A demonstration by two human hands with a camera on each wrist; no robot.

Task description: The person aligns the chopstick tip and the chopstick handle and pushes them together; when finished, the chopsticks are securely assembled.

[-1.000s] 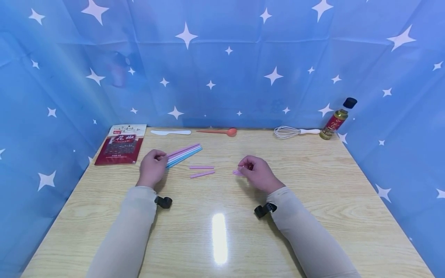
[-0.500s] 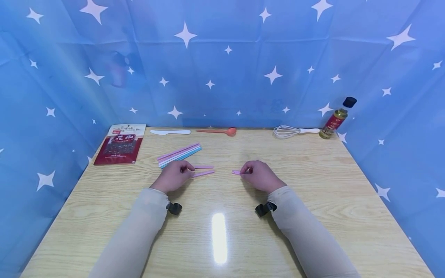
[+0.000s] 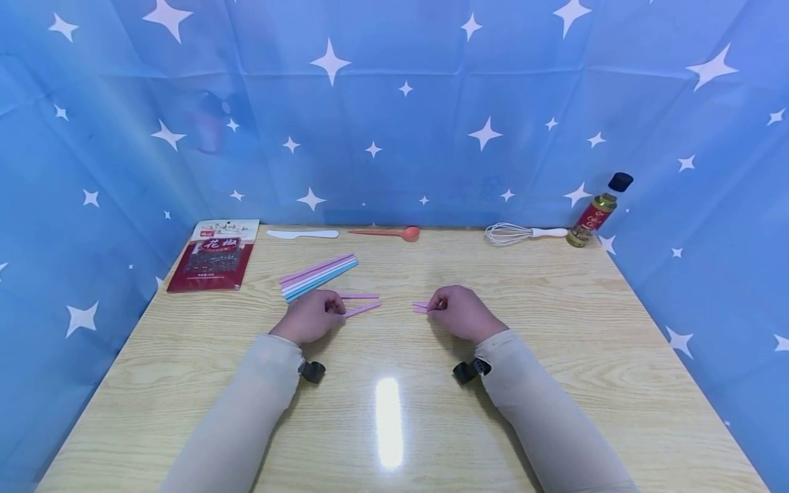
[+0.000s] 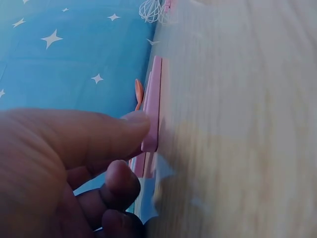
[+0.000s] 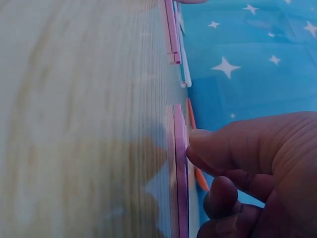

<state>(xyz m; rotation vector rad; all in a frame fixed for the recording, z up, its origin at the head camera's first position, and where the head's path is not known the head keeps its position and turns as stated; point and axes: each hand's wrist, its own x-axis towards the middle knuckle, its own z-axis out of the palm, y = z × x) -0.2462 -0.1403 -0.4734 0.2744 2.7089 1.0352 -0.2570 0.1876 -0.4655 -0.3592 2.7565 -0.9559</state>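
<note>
My left hand [image 3: 310, 315] is at the left end of two short pink sticks, pinching the near pink stick [image 3: 364, 309] by its end. In the left wrist view the thumb lies on that squared end, the other fingers curled below. The far pink stick [image 3: 364, 296] rests just beyond it. Across a gap, my right hand [image 3: 462, 313] pinches one of another pair of pink sticks [image 3: 420, 311]; only their left tips show in the head view. The right wrist view shows the thumb and a finger against the side of a long pink stick [image 5: 182, 193].
A fan of pink, white and blue sticks [image 3: 319, 275] lies just behind the left hand. Along the back edge are a red-and-white packet [image 3: 212, 260], a white knife [image 3: 302, 234], an orange spoon [image 3: 394, 233], a whisk [image 3: 518, 233] and a bottle [image 3: 593, 218].
The left hand has moved right from the stick fan to the near pink stick, whose left end has shifted slightly toward me. The right pair's tips have spread a little apart.
</note>
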